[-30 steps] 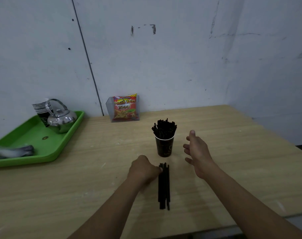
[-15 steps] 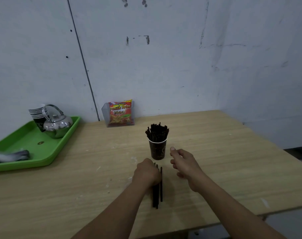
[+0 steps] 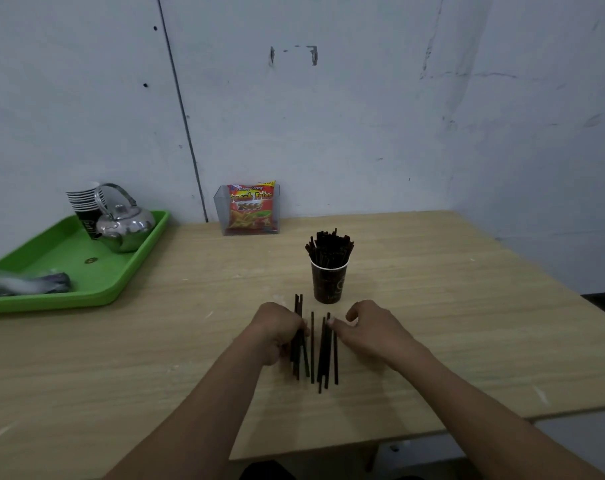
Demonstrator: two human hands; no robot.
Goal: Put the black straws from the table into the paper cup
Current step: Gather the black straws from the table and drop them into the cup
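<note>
Head view: the straws (image 3: 323,351) lie on the table (image 3: 467,306) just before the cup (image 3: 327,284), lengthwise from the person toward the wall. The left hand (image 3: 277,329) curls round the leftmost few. The right hand (image 3: 370,329) touches the right ones with its thumb; whether it grips them is unclear.

Dim, flat, cool indoor light, without hard shadows. Faint soft shade beside the thin black plastic straws (image 3: 312,344) on the pale wooden table (image 3: 432,271). Small bright glints on the round shiny metal kettle (image 3: 126,226). Smeared blur at the left edge of the green plastic tray (image 3: 69,244). Wide-angle bowing of the table's edges; mild softness throughout.
</note>
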